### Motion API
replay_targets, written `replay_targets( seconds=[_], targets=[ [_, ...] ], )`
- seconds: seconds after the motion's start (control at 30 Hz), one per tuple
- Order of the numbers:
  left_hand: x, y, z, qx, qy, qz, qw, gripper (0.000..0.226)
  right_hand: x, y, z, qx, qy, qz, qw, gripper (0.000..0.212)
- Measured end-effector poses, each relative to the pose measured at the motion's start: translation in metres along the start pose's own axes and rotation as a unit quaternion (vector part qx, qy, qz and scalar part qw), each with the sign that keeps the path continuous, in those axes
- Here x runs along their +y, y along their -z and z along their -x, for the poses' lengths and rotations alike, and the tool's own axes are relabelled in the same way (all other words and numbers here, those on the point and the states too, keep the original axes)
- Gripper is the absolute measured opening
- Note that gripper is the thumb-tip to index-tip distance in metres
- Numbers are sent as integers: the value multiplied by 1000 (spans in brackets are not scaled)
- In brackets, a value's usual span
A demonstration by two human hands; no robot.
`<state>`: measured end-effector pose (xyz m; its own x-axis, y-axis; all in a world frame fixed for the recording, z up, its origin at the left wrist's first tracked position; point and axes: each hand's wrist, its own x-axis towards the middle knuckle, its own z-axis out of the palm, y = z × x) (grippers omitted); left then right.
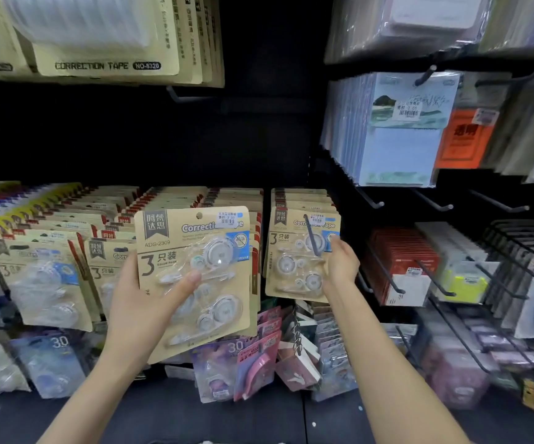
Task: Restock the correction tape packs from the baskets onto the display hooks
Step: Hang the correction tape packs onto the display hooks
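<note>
A: Shown — left hand (140, 302) grips a loose pack (195, 277) before the rows; right hand (340, 264) pinches the hung pack (294, 261) on its hook (312, 235).
B: Likely fault — the loose pack's hole misses the hook tip and the pack drops.

- The left hand (137, 302) holds a kraft correction tape pack (195, 277) by its lower left, thumb across the clear blister
- The right hand (340, 264) grips the right edge of a hanging pack (294, 261) on a dark hook (311, 235)
- Blue notepads (396, 155) hang at upper right
</note>
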<state>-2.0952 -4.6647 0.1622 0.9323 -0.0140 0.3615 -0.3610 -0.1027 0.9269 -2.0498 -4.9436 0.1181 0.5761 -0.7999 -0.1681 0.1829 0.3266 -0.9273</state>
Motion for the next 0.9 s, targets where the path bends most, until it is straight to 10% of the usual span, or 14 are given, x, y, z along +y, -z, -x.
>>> replay_targets(
  seconds=[0.33,0.57,0.73,0.9],
  targets=[
    [-1,-12,0,-23,-7,22,999,68,37,40,50,-22,82,216,973,37],
    [-12,-14,7,-57,25,46,997,52,5,37,120,-228,178,194,937,14],
    [-14,-21,12,-61,26,68,996,49,-6,21,144,-226,194,331,896,55],
    [-12,-22,16,-79,32,78,993,50,-5,23,144,-256,58,149,953,47]
  ],
)
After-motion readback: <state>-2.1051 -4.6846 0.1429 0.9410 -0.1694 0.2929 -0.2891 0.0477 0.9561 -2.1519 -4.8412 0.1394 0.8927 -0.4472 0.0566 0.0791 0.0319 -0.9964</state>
